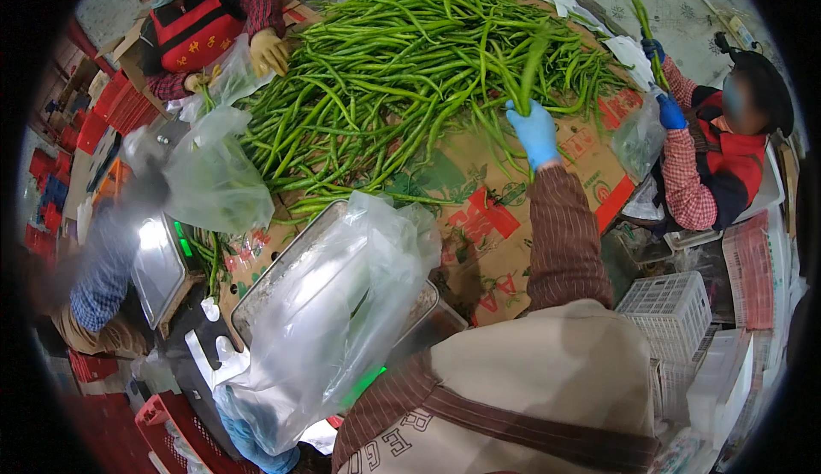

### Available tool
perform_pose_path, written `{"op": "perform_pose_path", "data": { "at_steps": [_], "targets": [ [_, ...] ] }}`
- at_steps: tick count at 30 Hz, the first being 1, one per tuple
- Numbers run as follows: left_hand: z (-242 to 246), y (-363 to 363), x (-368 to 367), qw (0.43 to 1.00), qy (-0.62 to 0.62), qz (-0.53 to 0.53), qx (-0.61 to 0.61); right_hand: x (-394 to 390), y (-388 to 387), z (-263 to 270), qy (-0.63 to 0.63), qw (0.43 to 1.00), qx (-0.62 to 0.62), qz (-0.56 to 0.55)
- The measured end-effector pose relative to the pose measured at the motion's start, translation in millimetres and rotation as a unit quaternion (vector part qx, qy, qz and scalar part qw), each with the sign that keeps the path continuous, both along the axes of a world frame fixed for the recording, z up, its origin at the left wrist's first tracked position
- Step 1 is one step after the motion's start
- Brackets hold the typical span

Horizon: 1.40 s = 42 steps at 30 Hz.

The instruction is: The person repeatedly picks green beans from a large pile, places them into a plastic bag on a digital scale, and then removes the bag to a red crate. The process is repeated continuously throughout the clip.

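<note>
My right hand [535, 133], in a light blue glove, grips a few long green chili peppers [530, 83]; the motion blurs them. Beyond it spreads a large heap of the same peppers [391, 57] on flattened printed cardboard [494, 243]. At the lower left, my left hand [247, 426], also gloved in blue, holds the gathered end of a clear plastic bag [327, 307]. The bag lies across the metal tray of a weighing scale [292, 243], whose green display glows through the plastic. Some green shows inside the bag, but its contents are mostly veiled.
A co-worker in a red apron [192, 44] stands at the far left; another at the right [725, 147] holds peppers. A third person's sleeve [102, 281] is beside a second scale [157, 269] and a filled bag [221, 179]. White crates [667, 314] stand at right, a red crate [176, 435] lower left.
</note>
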State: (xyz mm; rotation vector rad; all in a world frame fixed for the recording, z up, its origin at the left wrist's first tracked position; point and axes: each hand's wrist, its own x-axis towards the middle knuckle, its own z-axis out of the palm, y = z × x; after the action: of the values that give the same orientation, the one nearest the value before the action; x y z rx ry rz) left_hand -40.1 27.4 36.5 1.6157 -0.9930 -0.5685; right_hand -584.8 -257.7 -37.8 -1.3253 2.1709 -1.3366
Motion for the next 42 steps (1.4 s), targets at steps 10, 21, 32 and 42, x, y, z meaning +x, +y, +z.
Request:
{"op": "perform_pose_path", "data": {
  "at_steps": [10,21,32,42],
  "targets": [
    [-4,1,5,0.999,-0.043,-0.008,0.005,7,-4,-48,-0.097,0.978,0.116,0.141],
    [3,-10,10,0.928,-0.362,-0.083,-0.036,1,95,10,-0.545,0.778,-0.111,0.292],
    [-1,14,6,0.981,-0.178,-0.041,-0.065,48,93,19,-0.262,0.903,-0.320,0.113],
    [-2,13,0,0.986,-0.165,0.012,-0.030,72,34,-52,-0.438,0.881,-0.132,0.122]
  ]
}}
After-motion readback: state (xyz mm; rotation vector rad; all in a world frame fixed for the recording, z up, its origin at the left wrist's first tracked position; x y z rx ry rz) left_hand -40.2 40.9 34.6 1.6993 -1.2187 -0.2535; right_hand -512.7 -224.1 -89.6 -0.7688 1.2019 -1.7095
